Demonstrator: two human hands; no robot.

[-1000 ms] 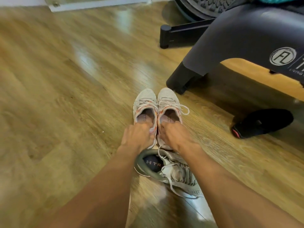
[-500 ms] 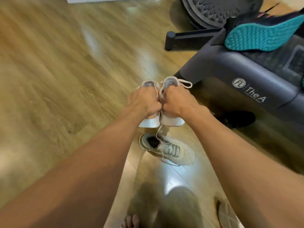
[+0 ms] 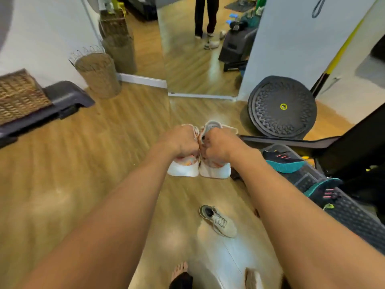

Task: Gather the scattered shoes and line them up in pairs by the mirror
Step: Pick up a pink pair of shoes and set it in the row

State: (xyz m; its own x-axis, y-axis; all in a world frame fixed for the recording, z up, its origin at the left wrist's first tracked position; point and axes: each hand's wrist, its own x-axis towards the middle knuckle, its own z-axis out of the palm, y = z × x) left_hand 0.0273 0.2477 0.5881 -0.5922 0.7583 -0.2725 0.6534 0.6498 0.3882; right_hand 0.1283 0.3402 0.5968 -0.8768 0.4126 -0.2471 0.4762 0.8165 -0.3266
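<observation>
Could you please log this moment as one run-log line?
left hand: holds white sneaker | right hand: holds its mate | mirror: ahead | grey sneaker: on floor

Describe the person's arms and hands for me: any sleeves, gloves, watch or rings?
Both forearms are bare as far up as the view shows, with no sleeve edge in sight. The left hand and right hand wear no gloves. No watch, band or bracelet shows on either wrist. The fingers are curled under, so rings cannot be ruled out. No markings are visible on the arms.

Bare forearms, no sleeves; a bare foot [image 3: 180, 270] under a dark trouser hem [image 3: 181, 280].
</observation>
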